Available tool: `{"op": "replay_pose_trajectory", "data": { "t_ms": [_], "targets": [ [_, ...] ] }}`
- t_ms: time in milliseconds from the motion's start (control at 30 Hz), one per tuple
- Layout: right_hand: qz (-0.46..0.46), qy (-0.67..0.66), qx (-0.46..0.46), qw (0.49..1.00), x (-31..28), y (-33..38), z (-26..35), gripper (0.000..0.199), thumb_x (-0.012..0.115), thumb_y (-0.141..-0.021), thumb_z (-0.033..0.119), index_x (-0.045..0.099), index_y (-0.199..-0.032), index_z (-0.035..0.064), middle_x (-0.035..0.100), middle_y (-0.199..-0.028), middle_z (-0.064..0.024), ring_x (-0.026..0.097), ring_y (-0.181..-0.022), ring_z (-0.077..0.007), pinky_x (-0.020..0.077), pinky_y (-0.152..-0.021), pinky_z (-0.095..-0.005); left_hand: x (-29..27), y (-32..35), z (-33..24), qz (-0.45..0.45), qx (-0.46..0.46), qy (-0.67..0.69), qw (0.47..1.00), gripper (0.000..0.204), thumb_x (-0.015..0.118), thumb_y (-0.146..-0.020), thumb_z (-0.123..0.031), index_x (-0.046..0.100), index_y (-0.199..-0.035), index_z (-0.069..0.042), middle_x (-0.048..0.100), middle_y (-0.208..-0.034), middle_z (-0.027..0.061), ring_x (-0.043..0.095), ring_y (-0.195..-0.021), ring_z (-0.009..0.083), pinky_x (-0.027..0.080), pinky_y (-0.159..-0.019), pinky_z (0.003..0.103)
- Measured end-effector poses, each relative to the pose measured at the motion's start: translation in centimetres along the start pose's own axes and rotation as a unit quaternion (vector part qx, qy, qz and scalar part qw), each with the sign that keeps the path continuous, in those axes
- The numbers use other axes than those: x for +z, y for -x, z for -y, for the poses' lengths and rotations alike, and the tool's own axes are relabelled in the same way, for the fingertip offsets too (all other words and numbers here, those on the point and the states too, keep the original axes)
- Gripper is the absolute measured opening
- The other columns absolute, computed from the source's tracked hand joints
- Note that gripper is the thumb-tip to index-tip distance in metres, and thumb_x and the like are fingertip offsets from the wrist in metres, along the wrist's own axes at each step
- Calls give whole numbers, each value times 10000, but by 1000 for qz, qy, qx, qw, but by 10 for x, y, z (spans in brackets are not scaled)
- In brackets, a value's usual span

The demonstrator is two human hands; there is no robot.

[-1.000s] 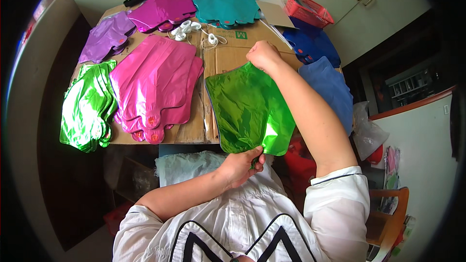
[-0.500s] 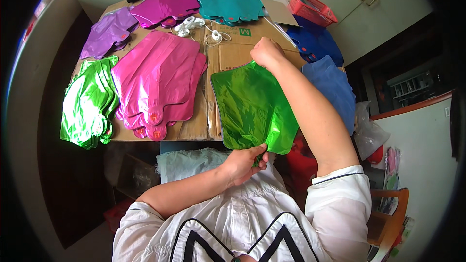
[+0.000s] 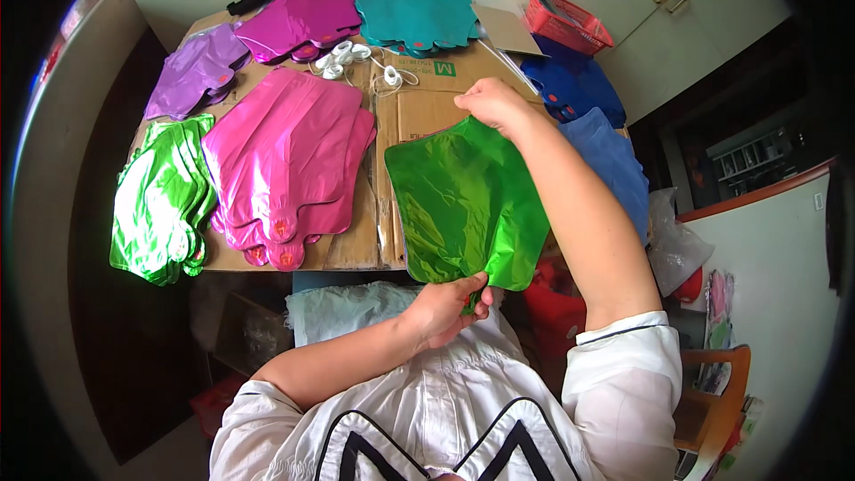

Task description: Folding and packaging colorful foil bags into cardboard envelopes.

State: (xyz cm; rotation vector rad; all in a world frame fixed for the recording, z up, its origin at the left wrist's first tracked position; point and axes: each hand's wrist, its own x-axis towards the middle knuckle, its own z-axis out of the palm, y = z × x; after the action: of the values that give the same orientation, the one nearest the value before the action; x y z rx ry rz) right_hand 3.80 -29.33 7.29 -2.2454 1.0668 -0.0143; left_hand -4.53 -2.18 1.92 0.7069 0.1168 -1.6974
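Note:
A flat, shiny green foil piece [image 3: 463,205], which looks like a deflated foil balloon, hangs in front of me at the cardboard's near edge. My left hand [image 3: 450,310] is closed on its gathered bottom end, thumb on top. Just past its upper edge is my right hand [image 3: 492,105], the fingertips pinched together and pointing left. Whatever these fingertips grip is too small to make out. My right forearm covers part of the green piece's right side.
Cardboard [image 3: 419,107] covers the table. On it lie stacks of similar foil pieces: bright green [image 3: 165,196], pink [image 3: 289,160], purple [image 3: 196,71], magenta [image 3: 303,22], teal [image 3: 417,16], dark blue [image 3: 574,80] and light blue [image 3: 610,165]. White cord bundles [image 3: 343,58] and a red basket [image 3: 570,22] sit farther back.
My right hand's fist has loosened into a pinch with the fingertips reaching left. My left hand keeps its hold at the bottom. The whole view has shifted slightly.

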Motion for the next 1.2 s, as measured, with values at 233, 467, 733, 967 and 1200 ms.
{"op": "replay_pose_trajectory", "data": {
  "t_ms": [233, 467, 733, 967, 1200],
  "targets": [
    [96, -74, -6, 993, -19, 12, -12, 295, 592, -718, -71, 646, -1000, -3, 619, -769, -62, 573, -678, -139, 460, -582, -283, 0, 0, -1, -1, -8, 1, 1000, 196, 464, -1007, -174, 524, -868, -49, 543, -756, 43, 440, -658, 137, 431, -679, 294],
    [37, -71, -16, 997, -12, 15, -15, 320, 476, -718, -101, 691, -922, 19, 657, -773, -108, 581, -651, -174, 453, -566, -313, -10, -1, -6, 70, -49, 48, 995, 174, 513, -971, -169, 562, -997, -4, 613, -904, 94, 555, -784, 181, 486, -777, 332],
    [71, -89, -15, 993, -11, 19, -14, 315, 548, -764, -109, 639, -1040, 12, 587, -768, -40, 516, -624, -102, 408, -529, -263, -14, 4, -10, 108, -62, 76, 989, 214, 533, -961, -169, 549, -1084, 5, 623, -996, 111, 594, -854, 189, 504, -852, 364],
    [57, -70, -19, 996, -14, 23, -8, 315, 543, -763, -111, 648, -1029, 21, 572, -750, -29, 499, -606, -88, 383, -502, -261, -4, 1, -9, 26, -49, 42, 998, 141, 491, -988, -149, 553, -941, -31, 584, -859, 48, 512, -724, 136, 492, -787, 325],
    [43, -93, -47, 994, -7, 15, -16, 331, 471, -714, -92, 682, -944, 18, 629, -726, -110, 536, -555, -151, 404, -480, -319, -13, 1, -10, 85, -58, 73, 992, 202, 528, -966, -191, 559, -1041, -5, 627, -939, 87, 584, -807, 166, 511, -818, 350]
  ]
}}
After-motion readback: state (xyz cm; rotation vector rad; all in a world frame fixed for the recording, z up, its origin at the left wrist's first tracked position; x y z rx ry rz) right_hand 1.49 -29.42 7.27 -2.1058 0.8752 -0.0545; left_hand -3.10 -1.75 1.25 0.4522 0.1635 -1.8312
